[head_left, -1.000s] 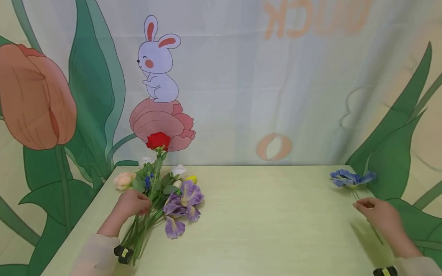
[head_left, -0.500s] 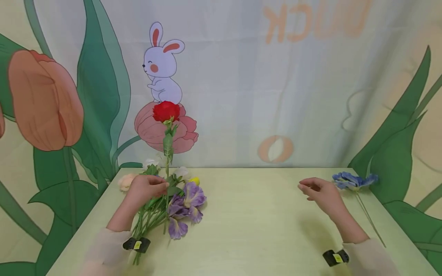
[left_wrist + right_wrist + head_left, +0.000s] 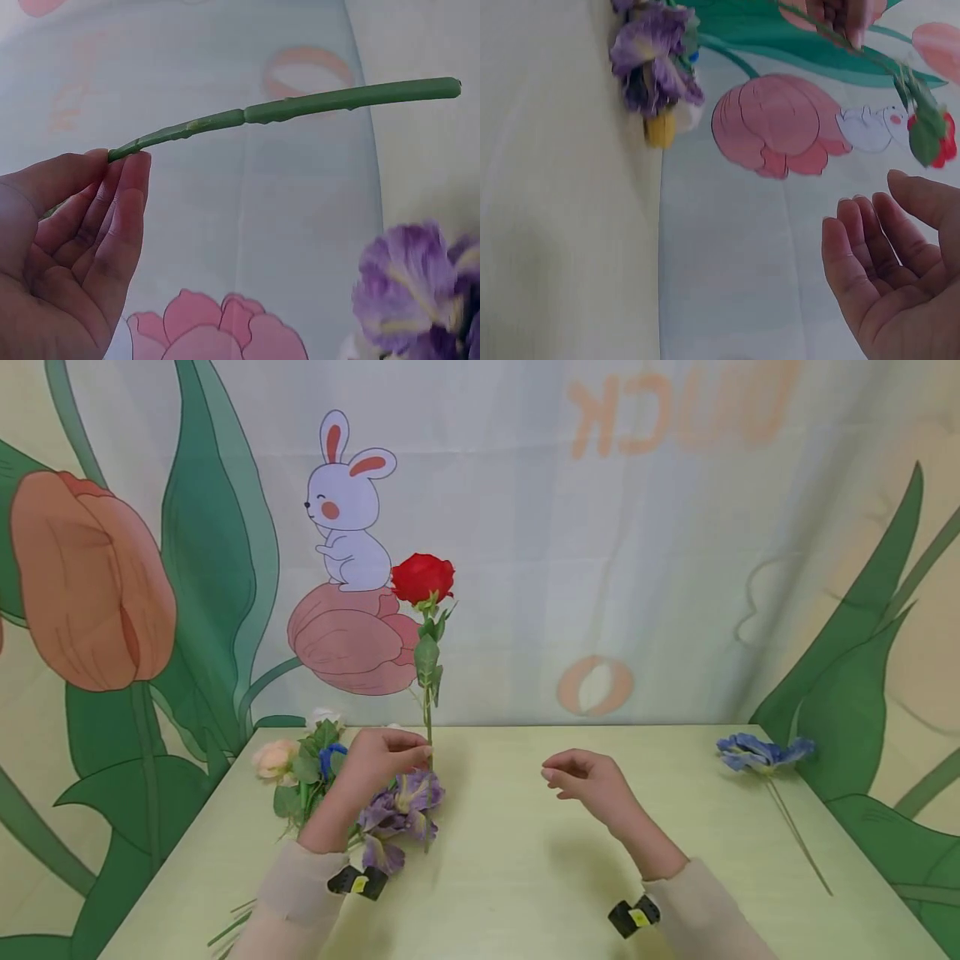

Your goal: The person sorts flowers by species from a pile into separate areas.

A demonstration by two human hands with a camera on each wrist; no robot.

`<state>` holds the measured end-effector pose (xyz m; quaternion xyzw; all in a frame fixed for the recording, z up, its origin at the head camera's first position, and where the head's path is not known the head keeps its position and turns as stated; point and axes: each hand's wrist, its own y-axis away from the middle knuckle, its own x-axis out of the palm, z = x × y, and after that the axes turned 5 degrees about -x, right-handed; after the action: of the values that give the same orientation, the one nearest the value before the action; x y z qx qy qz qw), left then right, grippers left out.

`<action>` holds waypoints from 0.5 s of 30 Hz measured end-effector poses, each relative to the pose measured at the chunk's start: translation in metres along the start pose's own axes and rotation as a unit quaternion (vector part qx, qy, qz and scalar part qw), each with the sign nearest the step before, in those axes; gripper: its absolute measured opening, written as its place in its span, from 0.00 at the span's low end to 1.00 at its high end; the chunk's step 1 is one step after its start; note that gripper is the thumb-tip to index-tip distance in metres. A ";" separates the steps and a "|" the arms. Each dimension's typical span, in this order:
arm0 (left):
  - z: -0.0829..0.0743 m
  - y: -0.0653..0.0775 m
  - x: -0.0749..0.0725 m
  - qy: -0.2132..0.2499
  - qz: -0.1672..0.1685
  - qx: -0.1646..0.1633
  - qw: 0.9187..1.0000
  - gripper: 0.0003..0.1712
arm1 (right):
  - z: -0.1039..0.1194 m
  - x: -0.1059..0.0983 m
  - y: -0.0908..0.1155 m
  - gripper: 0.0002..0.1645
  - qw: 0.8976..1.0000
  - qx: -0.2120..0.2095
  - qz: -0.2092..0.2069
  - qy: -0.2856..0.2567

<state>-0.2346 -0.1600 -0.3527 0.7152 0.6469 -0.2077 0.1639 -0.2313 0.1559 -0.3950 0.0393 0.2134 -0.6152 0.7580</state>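
Observation:
Upright in the head view stands a red rose [image 3: 423,579] with green leaves; my left hand [image 3: 382,768] pinches its stem between thumb and fingers. In the left wrist view the lower stem [image 3: 315,103] sticks out past the fingertips, with my left hand [image 3: 67,240] behind it. My right hand [image 3: 588,781] hovers over the middle of the table, apart from the rose, its fingers loosely bent around nothing. The right wrist view shows that hand [image 3: 900,262] with palm and fingers bare.
On the table's left lies a pile of flowers, with a purple iris [image 3: 386,818] and a peach rose [image 3: 275,760], partly hidden by my left arm. A blue flower [image 3: 761,752] lies at the right. A printed curtain [image 3: 495,568] hangs behind the table [image 3: 495,877].
My right hand has let go of the blue flower's stem and moved left. My left hand has lifted the red rose off the pile, raising it and carrying it right.

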 end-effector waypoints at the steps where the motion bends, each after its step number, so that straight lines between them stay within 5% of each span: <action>1: -0.002 -0.001 0.004 0.002 0.003 0.004 1.000 0.16 | 0.001 0.005 -0.001 0.16 1.000 -0.002 0.003 -0.007; 15: -0.019 -0.010 0.052 0.055 0.011 0.018 0.998 0.12 | 0.016 0.055 -0.013 0.17 0.998 -0.008 0.037 -0.054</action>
<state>-0.2391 -0.1048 -0.3623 0.7356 0.6431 -0.1779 0.1172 -0.2309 0.0977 -0.3981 0.0079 0.1758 -0.5864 0.7907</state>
